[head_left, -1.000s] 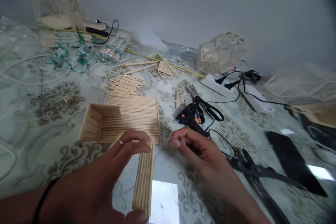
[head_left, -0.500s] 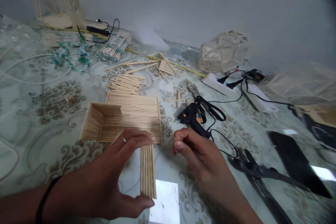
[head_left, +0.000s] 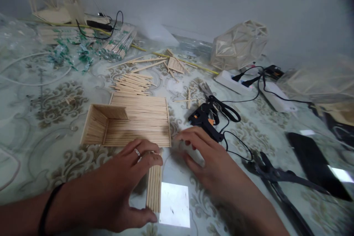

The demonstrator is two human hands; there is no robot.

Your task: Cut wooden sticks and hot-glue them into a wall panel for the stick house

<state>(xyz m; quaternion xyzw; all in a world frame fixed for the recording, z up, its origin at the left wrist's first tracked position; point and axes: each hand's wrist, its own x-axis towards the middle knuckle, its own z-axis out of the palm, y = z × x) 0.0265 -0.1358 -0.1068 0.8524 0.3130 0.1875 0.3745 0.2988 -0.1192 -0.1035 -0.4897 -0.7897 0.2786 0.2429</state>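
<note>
My left hand [head_left: 121, 188], with a ring and a dark wristband, grips a narrow panel of wooden sticks [head_left: 154, 188] lengthwise, fingers at its far end and thumb by its near end. Just beyond lies a larger stick base [head_left: 141, 125] with low walls standing at its left corner. My right hand [head_left: 206, 155] holds nothing; its thumb and fingers are parted, right of the panel and near the base's front right corner. A black glue gun [head_left: 206, 120] lies just past the right hand, against black-handled scissors [head_left: 225, 108].
Loose sticks [head_left: 131, 83] lie behind the base, and a small stick panel [head_left: 176, 65] farther back. Wrapped stick bundles [head_left: 118, 42] are at back left. To the right are a power strip [head_left: 233, 81], pliers-like cutters [head_left: 276, 175] and a black phone [head_left: 318, 164]. A geometric stick frame [head_left: 239, 44] stands by the wall.
My right hand has opened from a loose pinch, its fingers moving apart. The left hand still has the narrow panel, now slightly lower and turned. The view has shifted a little.
</note>
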